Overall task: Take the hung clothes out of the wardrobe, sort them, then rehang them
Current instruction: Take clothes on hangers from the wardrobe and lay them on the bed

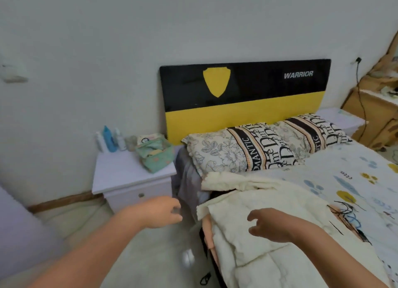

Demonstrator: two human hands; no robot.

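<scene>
A pile of clothes lies on the near left part of the bed (pixel 366 169). On top is a cream padded garment (pixel 258 251); a peach piece (pixel 207 229) and dark fabric show under its left edge. My right hand (pixel 271 225) hovers over the cream garment with fingers spread and curled, holding nothing. My left hand (pixel 160 212) is out over the floor beside the bed, just left of the pile, fingers loosely curled with nothing seen in them. The wardrobe is out of view.
A white nightstand (pixel 129 175) at left carries several bottles (pixel 108 140) and a green tissue pouch (pixel 156 154). Two patterned pillows (pixel 258 147) rest against a black and yellow headboard (pixel 243 98). A wooden cabinet (pixel 379 115) stands at far right. Small white item (pixel 187 258) on the floor.
</scene>
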